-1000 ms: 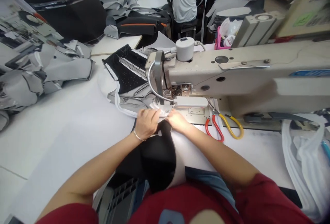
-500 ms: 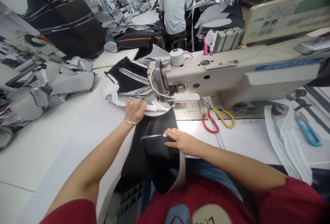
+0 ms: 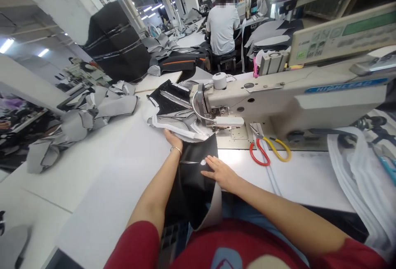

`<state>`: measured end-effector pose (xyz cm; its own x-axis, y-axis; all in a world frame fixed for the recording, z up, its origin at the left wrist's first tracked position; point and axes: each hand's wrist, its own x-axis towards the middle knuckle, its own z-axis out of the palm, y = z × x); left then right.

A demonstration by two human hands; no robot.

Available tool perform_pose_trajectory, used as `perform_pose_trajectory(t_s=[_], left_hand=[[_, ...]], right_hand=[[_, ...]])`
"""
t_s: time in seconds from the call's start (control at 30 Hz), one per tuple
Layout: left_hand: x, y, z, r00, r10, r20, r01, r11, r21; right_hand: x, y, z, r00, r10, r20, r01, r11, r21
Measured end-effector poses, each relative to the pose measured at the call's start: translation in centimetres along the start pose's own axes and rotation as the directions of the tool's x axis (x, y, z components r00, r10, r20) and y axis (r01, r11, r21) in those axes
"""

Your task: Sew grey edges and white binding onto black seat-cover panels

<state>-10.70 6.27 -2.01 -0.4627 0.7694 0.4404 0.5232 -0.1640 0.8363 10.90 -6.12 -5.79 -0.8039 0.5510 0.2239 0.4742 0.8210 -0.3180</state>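
A black panel (image 3: 198, 182) with a pale backing drapes from the sewing machine (image 3: 247, 91) over the table edge toward my lap. My right hand (image 3: 221, 173) lies flat on it, fingers spread, beside a small white spot. At the panel's upper left is my left hand (image 3: 173, 140), touching the edge of the work below a white strip (image 3: 176, 129). Most of its fingers are hidden, so its grip is unclear. Beyond it, a black and grey sewn piece (image 3: 173, 100) lies bunched left of the needle area. White thread (image 3: 219, 80) sits on the machine's head.
Scissors (image 3: 262, 147) with red and yellow handles lie right of the needle. White strips (image 3: 349, 178) hang at the right edge. Grey cut pieces (image 3: 102, 108) are piled along the left of the white table (image 3: 123, 166). A person (image 3: 222, 29) sits farther back.
My left hand has moved off the top of the white strip to the near edge of the work. My right hand stays on the panel. The view has tilted up and swung left.
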Motion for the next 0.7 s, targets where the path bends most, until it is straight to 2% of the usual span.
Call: perform_pose_trajectory(t_s=[0.1,0.13,0.17,0.2,0.23,0.27,0.3,0.33,0.37,0.4,0.43,0.47,0.5,0.53,0.6,0.7], left_hand=[[2.4,1.3,-1.5,0.998,0.016,-0.059,-0.010,0.994,0.110],[3.4,2.0,-2.3,0.999,0.024,-0.021,-0.020,0.985,0.172],[4.5,2.9,-3.2,0.998,0.032,0.061,-0.046,0.968,0.247],[5.5,3.9,-4.1,0.978,0.031,0.206,-0.103,0.932,0.348],[6.1,5.2,-5.2,0.924,0.018,0.382,-0.204,0.867,0.454],[6.3,6.5,-6.2,0.834,-0.024,0.551,-0.341,0.763,0.549],[5.9,7.9,-7.2,0.760,-0.070,0.646,-0.469,0.629,0.620],[4.8,9.3,-8.1,0.721,-0.101,0.686,-0.562,0.493,0.664],[2.9,10.5,-8.8,0.674,-0.123,0.728,-0.640,0.395,0.659],[0.5,11.4,-9.4,0.608,-0.145,0.781,-0.711,0.340,0.616],[-2.3,12.0,-9.8,0.523,-0.133,0.842,-0.785,0.310,0.536],[-5.2,12.1,-10.1,0.422,-0.065,0.904,-0.857,0.299,0.421],[-8.0,11.7,-10.2,0.354,-0.004,0.935,-0.896,0.286,0.340],[-10.3,10.9,-10.3,0.317,0.032,0.948,-0.914,0.276,0.297],[-13.1,8.3,-10.4,0.330,0.061,0.942,-0.919,0.249,0.306],[-12.8,4.1,-11.0,0.414,0.000,0.910,-0.890,0.209,0.405]], right_hand=[[0.3,-0.2,0.1,1.000,0.014,0.008,-0.014,1.000,-0.008],[0.4,-0.4,0.2,1.000,0.018,0.017,-0.018,1.000,-0.012],[0.6,-0.5,0.2,0.999,0.023,0.026,-0.022,1.000,-0.019],[0.8,-0.7,0.3,0.999,0.029,0.032,-0.028,0.999,-0.029],[1.0,-1.0,0.3,0.999,0.036,0.033,-0.035,0.998,-0.043],[1.2,-1.2,0.4,0.999,0.046,0.028,-0.045,0.997,-0.058],[1.4,-1.4,0.5,0.998,0.058,0.020,-0.057,0.996,-0.075],[1.6,-1.6,0.6,0.998,0.068,0.009,-0.067,0.994,-0.091],[1.8,-1.8,0.6,0.997,0.076,-0.003,-0.076,0.992,-0.105],[1.9,-1.9,0.7,0.997,0.080,-0.017,-0.082,0.990,-0.116],[2.0,-2.0,0.8,0.996,0.081,-0.032,-0.084,0.989,-0.125],[2.1,-2.0,0.9,0.996,0.078,-0.045,-0.083,0.988,-0.133],[2.2,-1.9,0.9,0.996,0.069,-0.055,-0.076,0.987,-0.142],[2.2,-1.8,1.0,0.997,0.057,-0.060,-0.065,0.987,-0.150],[2.3,-1.7,1.1,0.998,0.030,-0.062,-0.040,0.984,-0.172],[2.5,-1.6,1.1,0.998,0.002,-0.059,-0.015,0.975,-0.220]])
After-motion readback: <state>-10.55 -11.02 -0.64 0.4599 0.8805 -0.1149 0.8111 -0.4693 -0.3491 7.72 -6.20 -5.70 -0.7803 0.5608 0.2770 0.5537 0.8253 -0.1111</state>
